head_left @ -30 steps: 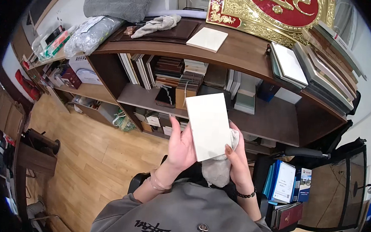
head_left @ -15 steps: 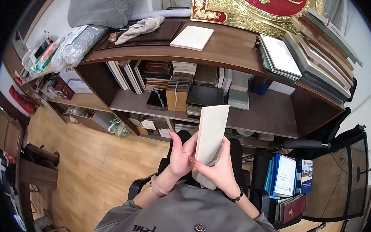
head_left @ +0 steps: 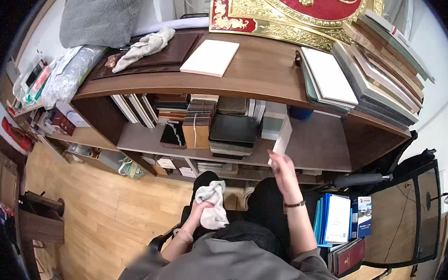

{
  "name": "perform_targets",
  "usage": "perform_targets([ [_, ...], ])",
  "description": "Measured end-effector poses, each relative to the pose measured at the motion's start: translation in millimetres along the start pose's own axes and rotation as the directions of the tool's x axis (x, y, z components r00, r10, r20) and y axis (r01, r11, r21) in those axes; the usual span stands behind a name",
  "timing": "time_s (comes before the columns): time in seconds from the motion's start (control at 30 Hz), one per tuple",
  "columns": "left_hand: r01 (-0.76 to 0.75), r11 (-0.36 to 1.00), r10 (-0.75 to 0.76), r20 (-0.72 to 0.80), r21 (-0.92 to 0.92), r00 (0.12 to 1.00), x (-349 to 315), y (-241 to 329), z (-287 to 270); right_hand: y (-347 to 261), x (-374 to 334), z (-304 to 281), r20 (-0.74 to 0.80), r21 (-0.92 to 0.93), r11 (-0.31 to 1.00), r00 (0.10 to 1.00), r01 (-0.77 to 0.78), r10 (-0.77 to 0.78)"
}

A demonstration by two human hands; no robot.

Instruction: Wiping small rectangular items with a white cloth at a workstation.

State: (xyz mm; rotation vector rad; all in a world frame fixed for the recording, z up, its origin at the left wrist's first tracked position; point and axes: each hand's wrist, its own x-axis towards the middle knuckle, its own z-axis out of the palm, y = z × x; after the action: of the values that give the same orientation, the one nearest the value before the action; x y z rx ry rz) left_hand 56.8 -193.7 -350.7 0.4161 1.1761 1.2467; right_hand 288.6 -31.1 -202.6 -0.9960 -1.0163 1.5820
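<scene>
A pale, thin rectangular panel (head_left: 284, 137) is held out in front of me by my right hand (head_left: 284, 177), which grips its lower end. Seen nearly edge-on, it stands upright before the right part of the open shelf (head_left: 321, 141). My left hand (head_left: 197, 211), near my lap, is closed round a crumpled light grey cloth (head_left: 213, 214). On the shelf's top lies another white panel (head_left: 210, 58).
Stacked sample boards (head_left: 233, 133) fill the shelf's middle. White boards (head_left: 330, 77) and a tall leaning pile (head_left: 387, 73) occupy the top right, beside a gold-and-red ornate panel (head_left: 293, 21). A chair (head_left: 348, 250) with folders stands to my right.
My right hand has carried the panel forward and right, away from my lap. My left hand has let go of the panel and moved left with the cloth. The view has shifted slightly.
</scene>
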Motion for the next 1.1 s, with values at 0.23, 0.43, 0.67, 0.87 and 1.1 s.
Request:
perform_targets([
  [0.23,-0.21,0.965,0.211,0.008,0.158,0.977,15.1,-2.4,12.7,-39.1,157.7,-30.7,0.015,-0.758,0.652,1.0,0.029,-0.028],
  [0.43,-0.217,0.973,0.218,-0.013,0.082,0.976,13.8,8.8,16.2,-4.0,223.2,-27.9,0.06,-0.938,0.311,0.958,0.15,-0.282],
  [0.67,-0.202,0.977,0.205,-0.047,0.062,0.978,14.5,7.0,6.0,62.7,297.2,-59.5,0.044,-0.999,0.004,0.997,0.044,-0.064],
  [0.87,-0.193,0.98,0.195,-0.054,0.044,0.979,12.2,8.1,3.4,86.8,311.6,-67.2,0.086,-0.654,0.751,0.995,0.089,-0.044],
  [1.1,-0.208,0.976,0.208,0.013,0.066,0.978,20.7,10.8,18.9,94.4,339.0,-104.6,-0.055,0.575,0.815,0.997,0.078,-0.056],
])
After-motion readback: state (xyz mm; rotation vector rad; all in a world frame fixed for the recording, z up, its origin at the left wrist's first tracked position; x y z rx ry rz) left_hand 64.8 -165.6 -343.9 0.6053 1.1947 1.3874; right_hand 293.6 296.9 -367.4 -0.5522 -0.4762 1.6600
